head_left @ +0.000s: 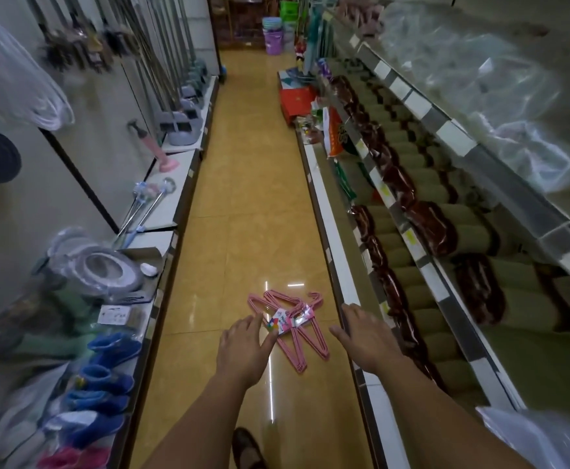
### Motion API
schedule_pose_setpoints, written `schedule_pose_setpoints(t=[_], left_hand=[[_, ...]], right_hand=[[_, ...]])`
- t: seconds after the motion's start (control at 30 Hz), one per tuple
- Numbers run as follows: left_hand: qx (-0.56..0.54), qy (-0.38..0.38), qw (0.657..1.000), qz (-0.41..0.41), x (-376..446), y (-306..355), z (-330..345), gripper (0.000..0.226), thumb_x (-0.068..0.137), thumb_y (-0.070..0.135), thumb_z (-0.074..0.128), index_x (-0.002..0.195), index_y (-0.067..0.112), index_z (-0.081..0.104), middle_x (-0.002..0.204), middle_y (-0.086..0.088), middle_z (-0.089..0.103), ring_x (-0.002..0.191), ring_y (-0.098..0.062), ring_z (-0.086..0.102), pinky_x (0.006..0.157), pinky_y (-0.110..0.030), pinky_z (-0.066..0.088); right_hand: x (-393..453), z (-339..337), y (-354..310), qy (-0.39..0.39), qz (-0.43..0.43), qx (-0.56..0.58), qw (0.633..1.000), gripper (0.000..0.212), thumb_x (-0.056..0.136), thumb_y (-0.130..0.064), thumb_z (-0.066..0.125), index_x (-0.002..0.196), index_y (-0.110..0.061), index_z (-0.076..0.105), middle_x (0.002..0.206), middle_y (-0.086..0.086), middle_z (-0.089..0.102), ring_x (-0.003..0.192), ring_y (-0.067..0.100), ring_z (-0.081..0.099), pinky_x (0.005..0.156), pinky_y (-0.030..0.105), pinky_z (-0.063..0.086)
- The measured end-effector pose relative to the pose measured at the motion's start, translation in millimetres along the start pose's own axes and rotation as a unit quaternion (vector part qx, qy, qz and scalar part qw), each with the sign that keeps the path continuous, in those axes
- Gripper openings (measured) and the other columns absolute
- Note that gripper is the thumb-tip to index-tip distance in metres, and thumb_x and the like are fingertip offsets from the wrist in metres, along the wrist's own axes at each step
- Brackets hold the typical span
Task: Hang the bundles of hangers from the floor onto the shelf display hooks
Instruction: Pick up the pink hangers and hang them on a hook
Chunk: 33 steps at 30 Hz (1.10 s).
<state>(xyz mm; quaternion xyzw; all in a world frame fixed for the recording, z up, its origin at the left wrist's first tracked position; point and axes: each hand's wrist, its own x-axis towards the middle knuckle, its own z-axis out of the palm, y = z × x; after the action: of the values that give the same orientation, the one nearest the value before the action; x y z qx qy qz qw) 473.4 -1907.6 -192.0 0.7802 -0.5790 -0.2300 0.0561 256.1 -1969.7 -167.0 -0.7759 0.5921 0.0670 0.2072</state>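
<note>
Two bundles of pink hangers (290,328) lie on the glossy yellow floor (243,204) in the middle of a shop aisle, overlapping one another, each with a paper label (281,322) round it; the exact count of hangers in each is too fine to make out. The left hand (244,350) reaches down over the near edge of the bundles, its fingers straight and spread, the thumb tip at the coloured label, gripping nothing; whether it actually touches the hangers cannot be told from this angle. The right hand (364,336) hangs just to the right of the bundles, over the edge of the low right shelf (331,231), fingers loose and slightly bent, holding nothing. One dark shoe (248,450) shows on the floor below the arms. The right shelf carries rows of rolled tan and dark red mats (425,228) in clear wrap, on what look like two tiers. On the left shelf (172,204) sit about four blue boots (107,377), one grey toilet seat (107,269) in plastic and one pink plunger (161,154), with a row of grey dustpans (185,120) further back. At the far end of the aisle stands a stack of purple buckets (273,37).
</note>
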Motion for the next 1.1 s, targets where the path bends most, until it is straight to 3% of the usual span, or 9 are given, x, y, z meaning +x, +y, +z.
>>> schedule_pose_setpoints(t=[0.1, 0.3, 0.5, 0.87, 1.1], left_hand=[[0.008, -0.012, 1.000, -0.008, 42.4, -12.6, 0.5, 0.060, 0.097, 0.057, 0.026, 0.149, 0.027, 0.021, 0.154, 0.002, 0.028, 0.143, -0.016, 0.022, 0.116, -0.036, 0.016], [0.020, -0.032, 0.999, -0.013, 133.5, -35.3, 13.9, 0.058, 0.097, 0.055, 0.028, 0.149, 0.028, 0.023, 0.153, 0.003, 0.029, 0.142, -0.015, 0.024, 0.115, -0.034, 0.018], [0.027, -0.066, 0.997, -0.008, 209.6, -52.1, 75.1, 0.059, 0.098, 0.054, 0.028, 0.149, 0.027, 0.022, 0.153, 0.003, 0.029, 0.141, -0.015, 0.024, 0.114, -0.033, 0.020], [0.038, -0.105, 0.994, -0.002, 357.0, -114.1, 285.2, 0.054, 0.101, 0.043, 0.030, 0.149, 0.020, 0.024, 0.153, 0.001, 0.031, 0.140, -0.015, 0.029, 0.115, -0.035, 0.024], [0.045, -0.145, 0.988, 0.015, 420.3, -156.5, 419.1, 0.048, 0.102, 0.032, 0.030, 0.148, 0.020, 0.026, 0.154, 0.001, 0.029, 0.140, -0.015, 0.028, 0.115, -0.039, 0.025]], right_hand=[[46.2, 1.8, -7.5, -0.005, 0.006, 0.008, 1.000, 0.061, 0.097, -0.058, 0.025, 0.145, -0.021, 0.029, 0.148, 0.002, 0.036, 0.132, 0.019, 0.038, 0.109, 0.038, 0.033], [129.5, 15.7, -20.0, -0.013, 0.023, 0.049, 0.998, 0.052, 0.100, -0.047, 0.031, 0.145, -0.020, 0.030, 0.148, 0.000, 0.037, 0.133, 0.017, 0.038, 0.108, 0.031, 0.030], [215.1, 65.8, 0.1, -0.037, 0.031, 0.057, 0.997, 0.051, 0.100, -0.046, 0.032, 0.145, -0.021, 0.030, 0.149, 0.000, 0.037, 0.133, 0.018, 0.038, 0.109, 0.031, 0.029], [380.2, 274.1, 68.4, -0.068, 0.025, 0.041, 0.997, 0.057, 0.096, -0.057, 0.029, 0.141, -0.024, 0.036, 0.141, 0.000, 0.046, 0.125, 0.019, 0.047, 0.108, 0.041, 0.036], [450.0, 413.7, 102.3, -0.103, 0.060, 0.012, 0.993, 0.055, 0.098, -0.051, 0.032, 0.143, -0.020, 0.031, 0.143, 0.005, 0.042, 0.126, 0.022, 0.044, 0.101, 0.037, 0.037]])
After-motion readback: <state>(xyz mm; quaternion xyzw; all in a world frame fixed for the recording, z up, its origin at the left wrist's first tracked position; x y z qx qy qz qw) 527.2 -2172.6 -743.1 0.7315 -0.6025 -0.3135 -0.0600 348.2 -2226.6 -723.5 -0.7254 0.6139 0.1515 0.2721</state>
